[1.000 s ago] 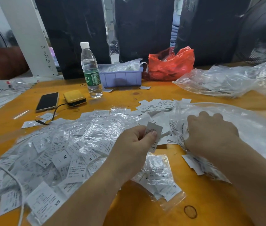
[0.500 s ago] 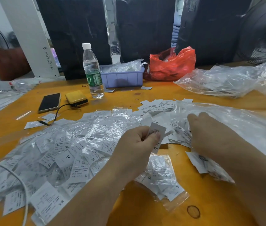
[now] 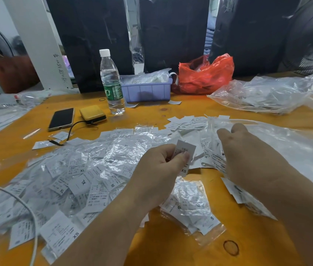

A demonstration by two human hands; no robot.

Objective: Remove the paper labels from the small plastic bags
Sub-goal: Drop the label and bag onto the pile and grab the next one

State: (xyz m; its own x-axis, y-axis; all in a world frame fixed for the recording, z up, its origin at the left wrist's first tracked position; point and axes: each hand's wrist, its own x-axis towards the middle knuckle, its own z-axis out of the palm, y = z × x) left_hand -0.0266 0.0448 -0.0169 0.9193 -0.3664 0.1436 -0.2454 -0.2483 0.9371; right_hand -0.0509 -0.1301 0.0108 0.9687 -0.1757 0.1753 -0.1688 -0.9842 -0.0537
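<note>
On the counter (image 3: pixel 151 118), a heap of small bags (image 3: pixel 71 173) spreads at nine o'clock. At eleven lie a phone (image 3: pixel 61 119) and, just right of it, a power bank (image 3: pixel 92 114). A bottle (image 3: pixel 112 83) stands at twelve, a bin (image 3: pixel 146 91) behind it. A large plastic sheet (image 3: pixel 278 150) lies at three o'clock.

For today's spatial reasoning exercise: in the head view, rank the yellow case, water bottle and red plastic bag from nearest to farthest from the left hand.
1. Yellow case, beyond the left hand, to its left.
2. Water bottle, farther back, standing upright.
3. Red plastic bag, at the table's far edge, to the right.
</note>
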